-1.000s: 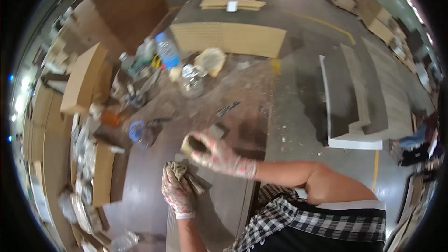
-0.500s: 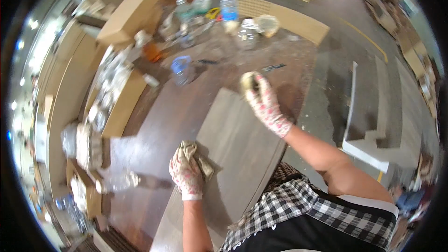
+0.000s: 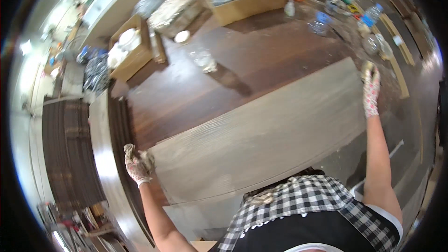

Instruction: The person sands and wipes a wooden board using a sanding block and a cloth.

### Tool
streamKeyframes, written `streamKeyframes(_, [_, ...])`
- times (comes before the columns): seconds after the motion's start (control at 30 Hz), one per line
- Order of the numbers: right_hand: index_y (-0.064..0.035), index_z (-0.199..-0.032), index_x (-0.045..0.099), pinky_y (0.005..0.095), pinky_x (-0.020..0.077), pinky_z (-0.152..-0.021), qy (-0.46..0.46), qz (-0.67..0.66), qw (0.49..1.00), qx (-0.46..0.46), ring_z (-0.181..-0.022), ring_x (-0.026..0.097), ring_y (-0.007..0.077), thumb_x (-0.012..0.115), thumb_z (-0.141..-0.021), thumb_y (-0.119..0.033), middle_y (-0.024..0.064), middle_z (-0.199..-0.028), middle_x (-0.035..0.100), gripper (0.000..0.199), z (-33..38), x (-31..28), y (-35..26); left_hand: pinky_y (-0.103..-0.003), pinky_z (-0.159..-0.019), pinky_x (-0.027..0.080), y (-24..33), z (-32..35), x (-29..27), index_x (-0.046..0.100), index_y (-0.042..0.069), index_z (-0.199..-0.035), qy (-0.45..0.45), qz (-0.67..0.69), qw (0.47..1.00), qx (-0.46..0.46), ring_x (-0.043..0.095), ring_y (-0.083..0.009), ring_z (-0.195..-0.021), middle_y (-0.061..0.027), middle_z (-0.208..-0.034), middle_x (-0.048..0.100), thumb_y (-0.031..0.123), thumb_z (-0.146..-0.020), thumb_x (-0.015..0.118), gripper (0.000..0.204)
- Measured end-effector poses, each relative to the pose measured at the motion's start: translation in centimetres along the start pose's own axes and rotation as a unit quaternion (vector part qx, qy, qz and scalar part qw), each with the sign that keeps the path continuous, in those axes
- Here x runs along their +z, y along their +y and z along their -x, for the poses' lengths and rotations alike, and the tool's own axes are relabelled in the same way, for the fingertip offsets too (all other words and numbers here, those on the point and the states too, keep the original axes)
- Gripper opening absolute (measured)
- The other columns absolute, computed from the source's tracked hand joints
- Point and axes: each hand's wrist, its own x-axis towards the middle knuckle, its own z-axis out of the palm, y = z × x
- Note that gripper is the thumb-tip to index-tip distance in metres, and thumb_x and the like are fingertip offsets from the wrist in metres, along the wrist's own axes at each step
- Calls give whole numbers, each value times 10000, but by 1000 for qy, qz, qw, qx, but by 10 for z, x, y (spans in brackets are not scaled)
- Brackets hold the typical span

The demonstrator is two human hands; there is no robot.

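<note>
- A crumpled grey-beige cloth (image 3: 149,159) was gripped in the left hand (image 3: 138,169), covered by a white glove with a pink pattern, just beside the board's left end.
- The long rectangular board with grey wood grain (image 3: 261,135) was laid between the widely separated hands, its long axis slanted from near the left hand outward to the right one. Neither hand was clearly nearer; contact with the board could not be told.
- A small beige pad (image 3: 365,69) was pinched by the similarly gloved right hand (image 3: 371,95), at the board's far right end.
- Beyond the left hand's outer side, a stack of dark brown flat panels (image 3: 70,158) was seen.
- Ahead of both hands, the reddish-brown wooden tabletop (image 3: 275,56) was occupied by a clear plastic bottle (image 3: 203,59) on its side and an open brown cardboard box (image 3: 252,7).
- Past the right hand, a pale tan strip (image 3: 399,74) was visible.
</note>
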Motion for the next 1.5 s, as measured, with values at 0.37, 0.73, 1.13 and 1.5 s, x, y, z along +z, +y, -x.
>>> streamKeyframes(0.37, [67,-1371,353,371,345,-1040,-13,11,1000,-4,-1216,457,287,492,-957,-391,220,-1357,439,633,-50,23,90,-408,-861,458,35,63,54,622,159,-1109,47,-219,973,45,568,-311,-988,-110,-997,632,113,-768,600,345])
streamKeyframes(0.73, [-90,-1289,531,322,475,-935,-82,-431,895,81,-1050,554,204,555,-929,-295,92,-1198,569,415,-151,-25,47,-282,-791,538,15,43,20,562,14,-1191,39,432,890,-143,628,-164,-899,-55,-1058,633,8,-904,538,287])
streamKeyframes(1.13, [-38,-1271,517,277,444,-920,-38,-456,870,185,-1054,535,180,468,-938,-203,92,-1203,551,375,-151,-78,83,-340,-790,501,117,77,-73,551,123,-1132,241,588,772,20,581,-197,-891,-68,-1013,607,337,-889,603,328])
streamKeyframes(1.5, [-106,-1187,558,197,433,-606,-186,-405,856,264,-709,584,110,485,-957,-354,62,-1035,634,346,-33,-100,58,-457,-946,465,-32,206,-43,492,89,-1262,291,481,826,-54,543,-276,-1082,-106,-1209,553,256,-937,514,367])
